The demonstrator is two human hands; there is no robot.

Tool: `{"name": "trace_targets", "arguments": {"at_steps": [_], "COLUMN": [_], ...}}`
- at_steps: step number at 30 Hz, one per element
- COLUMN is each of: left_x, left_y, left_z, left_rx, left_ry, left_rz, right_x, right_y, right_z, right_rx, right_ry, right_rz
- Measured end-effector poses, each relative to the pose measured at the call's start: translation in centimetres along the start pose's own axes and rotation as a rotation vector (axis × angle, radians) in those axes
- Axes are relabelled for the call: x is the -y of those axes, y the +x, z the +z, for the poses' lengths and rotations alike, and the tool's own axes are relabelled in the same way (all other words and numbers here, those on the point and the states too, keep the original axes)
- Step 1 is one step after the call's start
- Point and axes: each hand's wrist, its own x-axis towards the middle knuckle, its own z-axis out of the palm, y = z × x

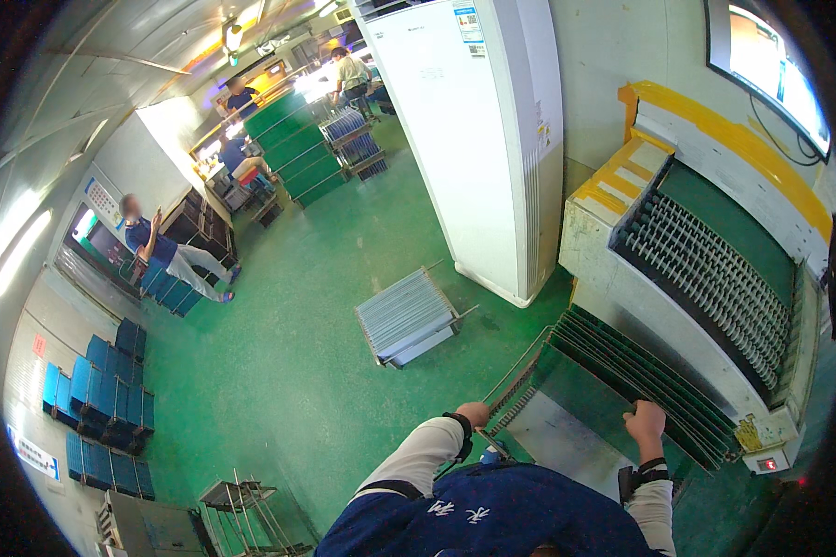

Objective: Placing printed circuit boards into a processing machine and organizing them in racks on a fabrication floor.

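A metal rack [515, 408] stands right in front of me, with several thin dark green panels [636, 376] upright in its right part. My left hand [474, 415] is closed at the rack's left side, by the rods and the coil-like slotted bar. My right hand [646, 424] is closed at the edge of a green panel [578, 382] that leans in the rack. Its fingertips are partly hidden. Below that panel shows a pale grey flat surface [562, 436], partly covered by my body.
Right of the rack stands a machine with rows of rollers [711, 278]. A tall white cabinet air conditioner [464, 139] stands ahead. Another rack of pale panels [409, 316] sits on the green floor [288, 371]. Blue racks [102, 390] line the left wall. Several people are farther off.
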Motion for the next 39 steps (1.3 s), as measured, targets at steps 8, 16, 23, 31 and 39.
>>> {"name": "trace_targets", "arguments": {"at_steps": [8,16,23,31,39], "left_x": [0.3,0.0,0.3,0.6,3.5], "left_y": [0.0,-1.5,-1.2,-1.6,2.6], "left_z": [0.1,1.6,1.8,0.9,3.3], "left_rx": [0.000,-0.125,-0.138,-0.037,-0.027], "left_ry": [-0.013,-0.004,-0.049,0.046,-0.014], "left_rz": [0.006,-0.043,-0.053,0.070,0.093], "right_x": [-0.3,0.1,-0.8,-1.8,0.2], "right_y": [0.7,-0.1,-1.0,-2.6,-8.6], "right_z": [0.4,-0.2,2.5,1.1,-11.9], "right_rx": [-0.008,-0.030,-0.016,-0.125,-0.252], "right_ry": [-0.010,0.010,-0.011,0.034,0.040], "right_rz": [0.003,-0.048,-0.113,-0.202,-0.299]}}
